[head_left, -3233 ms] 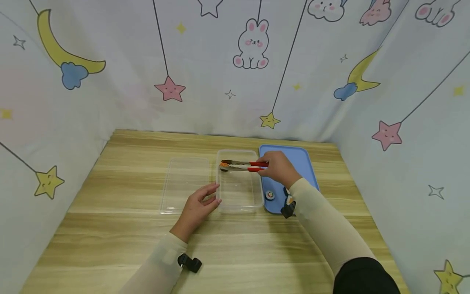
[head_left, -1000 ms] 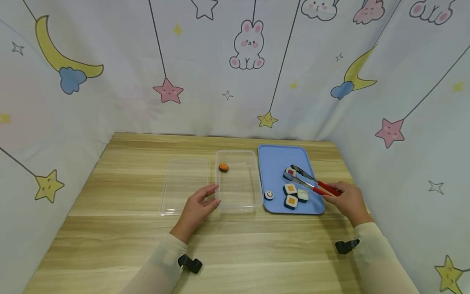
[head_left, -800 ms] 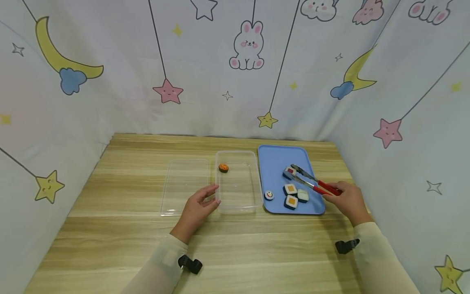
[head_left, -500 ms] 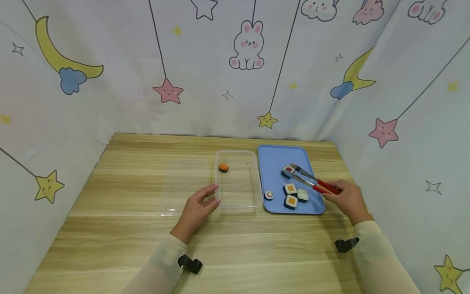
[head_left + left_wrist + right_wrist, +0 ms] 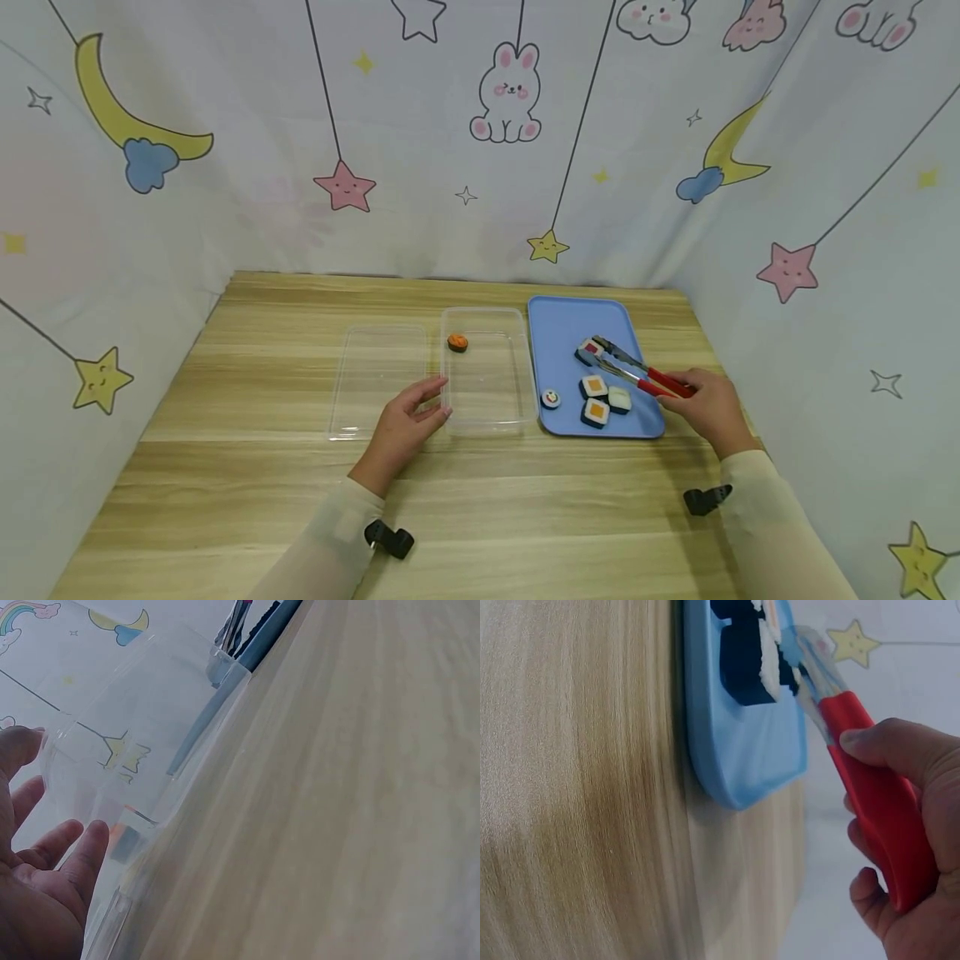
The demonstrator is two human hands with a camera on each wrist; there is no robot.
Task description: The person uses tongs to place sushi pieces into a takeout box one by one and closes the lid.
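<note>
My right hand (image 5: 708,408) grips red-handled tongs (image 5: 652,381) over the blue tray (image 5: 570,321). The tong tips stand on either side of a sushi roll with a red centre (image 5: 587,353); contact is hard to tell. My left hand (image 5: 402,425) rests its fingertips against the left wall of a clear plastic box (image 5: 487,423). Inside this box, at the far left, sits an orange-topped sushi piece (image 5: 457,342). In the right wrist view, the thumb lies on the red handle (image 5: 877,802). The left wrist view shows loosely extended fingers (image 5: 86,859) at the box wall.
Two yellow-centred sushi rolls (image 5: 595,412) and a pale-topped one (image 5: 619,399) cluster on the tray's near half. A small round roll (image 5: 550,399) lies by its left edge. Left of the box lies a clear lid (image 5: 378,367) on the wooden table (image 5: 285,517).
My right hand has moved from the box rightward to the tray with the tongs, leaving the orange-topped piece in the box. Lately the red-centred roll has shifted slightly left. The left hand stays put.
</note>
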